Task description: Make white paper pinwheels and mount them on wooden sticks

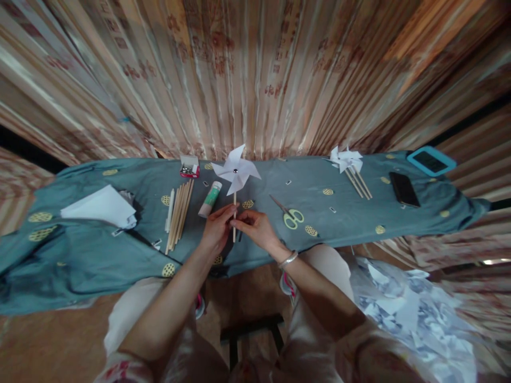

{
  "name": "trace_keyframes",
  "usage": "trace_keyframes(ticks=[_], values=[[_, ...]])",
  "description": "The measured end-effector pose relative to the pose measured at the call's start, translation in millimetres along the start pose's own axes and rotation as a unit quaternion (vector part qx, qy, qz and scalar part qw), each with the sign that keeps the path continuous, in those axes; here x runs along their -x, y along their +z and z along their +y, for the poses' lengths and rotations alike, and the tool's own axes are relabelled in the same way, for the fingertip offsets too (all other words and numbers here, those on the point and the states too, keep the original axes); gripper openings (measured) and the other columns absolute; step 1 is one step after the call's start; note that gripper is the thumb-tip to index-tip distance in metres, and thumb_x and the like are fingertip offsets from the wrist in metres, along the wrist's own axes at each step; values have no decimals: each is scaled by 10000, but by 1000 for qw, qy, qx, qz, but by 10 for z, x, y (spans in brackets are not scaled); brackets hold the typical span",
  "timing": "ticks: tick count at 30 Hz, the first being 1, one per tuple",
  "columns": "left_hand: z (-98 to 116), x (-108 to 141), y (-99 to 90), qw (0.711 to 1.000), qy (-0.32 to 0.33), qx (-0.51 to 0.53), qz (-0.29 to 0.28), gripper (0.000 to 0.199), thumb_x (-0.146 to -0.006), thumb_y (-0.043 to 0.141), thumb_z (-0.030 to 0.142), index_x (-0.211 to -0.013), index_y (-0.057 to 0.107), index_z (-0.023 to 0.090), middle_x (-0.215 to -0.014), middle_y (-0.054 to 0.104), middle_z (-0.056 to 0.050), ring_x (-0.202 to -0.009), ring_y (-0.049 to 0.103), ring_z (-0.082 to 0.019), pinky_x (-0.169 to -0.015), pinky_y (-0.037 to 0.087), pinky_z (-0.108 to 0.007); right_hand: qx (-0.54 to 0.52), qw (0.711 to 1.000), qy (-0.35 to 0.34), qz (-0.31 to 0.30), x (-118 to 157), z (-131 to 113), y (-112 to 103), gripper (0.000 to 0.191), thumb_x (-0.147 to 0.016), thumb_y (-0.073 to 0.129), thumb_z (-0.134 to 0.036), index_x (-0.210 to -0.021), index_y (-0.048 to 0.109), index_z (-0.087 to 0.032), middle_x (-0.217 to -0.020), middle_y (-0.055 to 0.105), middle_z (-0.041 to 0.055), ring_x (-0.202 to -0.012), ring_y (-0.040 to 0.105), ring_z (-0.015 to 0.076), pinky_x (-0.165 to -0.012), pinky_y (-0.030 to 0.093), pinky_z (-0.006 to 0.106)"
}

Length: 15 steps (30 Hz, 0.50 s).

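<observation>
A white paper pinwheel (242,169) with a pin at its centre stands upright on a thin wooden stick. Both hands pinch that stick below the blades: my left hand (217,227) from the left, my right hand (257,227) from the right, a little lower. The fingers of both are closed on it. Just left of my left hand lies a glue stick (210,199) with a green and white label. To the right of my right hand rest scissors (293,217) with yellow-green handles, their blades apart.
Loose wooden sticks (181,215), a small box of pins (189,167) and folded white paper (101,207) lie leftward on the cloth (263,258). Finished pinwheels (346,159), a black phone (404,189) and a blue-framed device (431,160) are rightward. A bag of paper scraps (419,319) sits below.
</observation>
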<state>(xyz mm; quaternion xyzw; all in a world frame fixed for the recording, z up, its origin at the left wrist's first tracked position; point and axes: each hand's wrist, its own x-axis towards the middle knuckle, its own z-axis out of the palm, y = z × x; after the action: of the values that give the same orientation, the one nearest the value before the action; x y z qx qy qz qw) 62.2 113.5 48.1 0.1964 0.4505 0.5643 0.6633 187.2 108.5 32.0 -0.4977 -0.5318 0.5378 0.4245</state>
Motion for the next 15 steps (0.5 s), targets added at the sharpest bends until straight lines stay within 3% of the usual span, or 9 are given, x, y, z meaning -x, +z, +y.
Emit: trace_keyframes(ticks=[9,12,15], values=[[-46,-22,11,999,29,-22,-17,422,-476,926,362,-807,775,147,-753,723,-29,-748,630,-142,-738,463,-266,22,999,-6,40,-36,37,10,396,-643,772,-579,-647,666,-198,-609,638,-20,-560,535,123,-575,407,265],[-39,6,-1,999,22,-41,-28,447,-498,923,393,-848,780,154,-781,733,-36,-770,640,-144,-761,472,-267,46,997,-14,59,-18,18,-188,428,-650,734,-630,-657,676,-206,-610,641,-12,-552,532,129,-558,408,269],[-35,39,-14,998,14,-55,-24,445,-496,931,389,-847,783,158,-779,729,-33,-746,630,-126,-754,470,-254,152,984,-6,97,21,11,-583,478,-680,653,-679,-656,681,-203,-611,644,-2,-538,528,125,-540,413,262]])
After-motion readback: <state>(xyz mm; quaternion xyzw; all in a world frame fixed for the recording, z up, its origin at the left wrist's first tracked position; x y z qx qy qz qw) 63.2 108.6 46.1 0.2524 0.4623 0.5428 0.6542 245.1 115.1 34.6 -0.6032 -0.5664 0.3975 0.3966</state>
